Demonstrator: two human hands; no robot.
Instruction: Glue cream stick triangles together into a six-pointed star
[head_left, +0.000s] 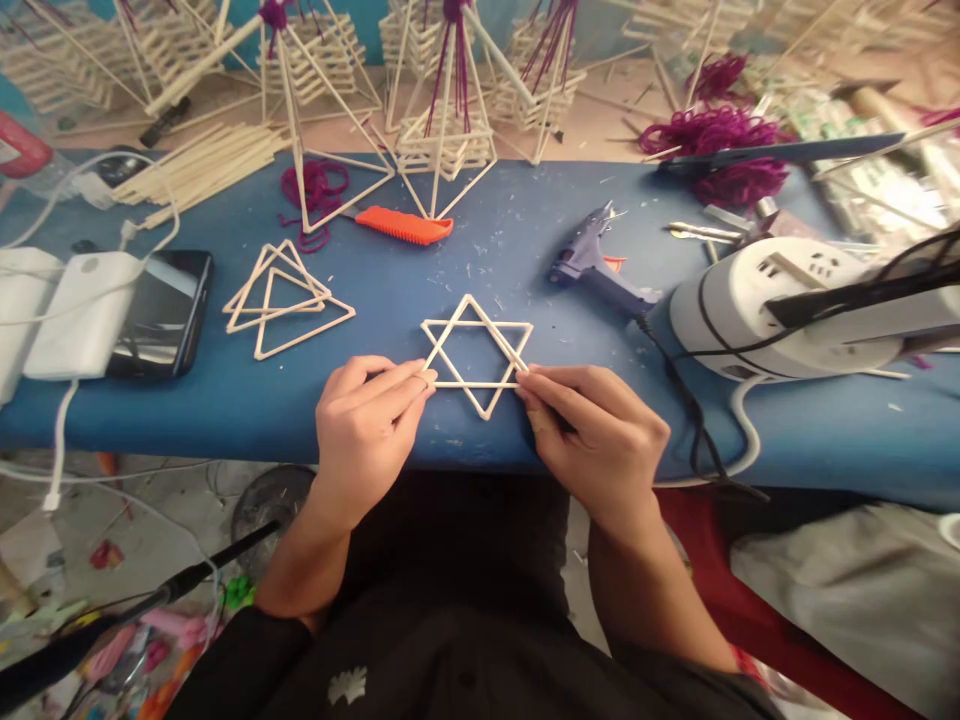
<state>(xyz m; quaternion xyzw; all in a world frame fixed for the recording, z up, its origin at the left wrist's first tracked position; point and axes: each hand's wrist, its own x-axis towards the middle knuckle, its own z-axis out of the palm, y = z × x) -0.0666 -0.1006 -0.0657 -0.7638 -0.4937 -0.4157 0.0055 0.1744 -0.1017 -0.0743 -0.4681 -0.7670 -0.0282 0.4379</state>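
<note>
Two stick triangles overlap as a six-pointed star (480, 384) on the blue table, right in front of me. One triangle points away from me, the other toward me. My left hand (373, 425) pinches the near left corner of the upward triangle between thumb and fingers. At its near right corner, my right hand (600, 425) has a matching pinch. Left of the star lies a loose pile of stick triangles (260, 322), overlapping each other. A dark blue glue gun (592, 262) rests on its side beyond my right hand.
An orange-handled cutter (405, 225) and purple yarn (313, 190) lie farther back, near stick frames (446, 150) and loose sticks (206, 165). At left is a phone (169, 310) under a white adapter (82, 310). A white power strip tower (750, 310) with cables stands at right.
</note>
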